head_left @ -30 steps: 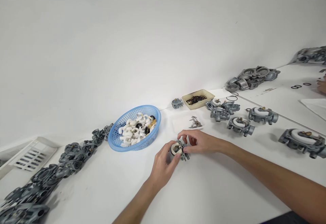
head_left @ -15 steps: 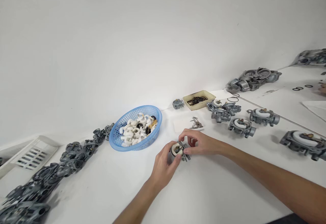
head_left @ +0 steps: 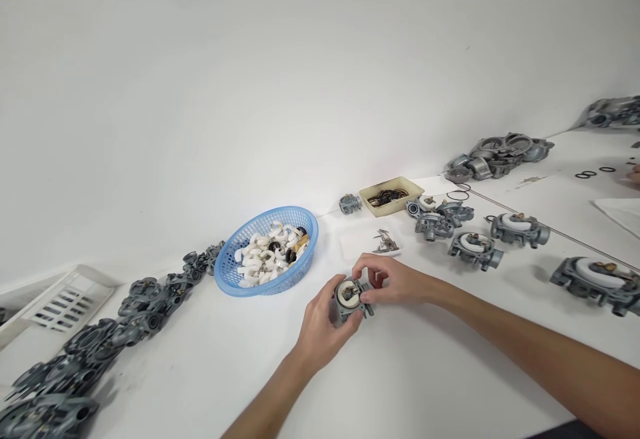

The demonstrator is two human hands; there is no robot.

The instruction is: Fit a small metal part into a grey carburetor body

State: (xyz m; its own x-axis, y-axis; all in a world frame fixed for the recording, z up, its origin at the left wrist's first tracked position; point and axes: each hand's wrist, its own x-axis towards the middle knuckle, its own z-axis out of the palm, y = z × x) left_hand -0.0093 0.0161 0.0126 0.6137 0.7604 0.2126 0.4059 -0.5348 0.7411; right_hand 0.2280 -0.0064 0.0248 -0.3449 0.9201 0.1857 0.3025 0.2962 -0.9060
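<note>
A grey metal carburetor (head_left: 343, 306) rests on the white table with its float side up and a white ring-shaped float (head_left: 346, 297) in it. Around its left side curves my left hand (head_left: 320, 326), index finger at the far edge and thumb along the near edge. On the right, my right hand (head_left: 387, 279) is curled over the same carburetor, its thumb at the float's right end by small brass parts and its index finger at the far rim. Whether a small pin is between those fingertips is hidden. Beyond them, a white tray (head_left: 353, 242) holds several thin metal pins (head_left: 385, 240).
A blue basket (head_left: 227, 282) of white floats stands left of centre. Carburetor bodies (head_left: 145, 306) line the left beside a white crate (head_left: 75, 292). Carburetors with floats (head_left: 475, 249) stand right. A cream tray (head_left: 400, 209) holds black rings. Another person's hand (head_left: 635, 176) shows far right.
My left thumb has shifted off the float toward the near edge of the carburetor, showing more of the float. My right hand has barely moved.
</note>
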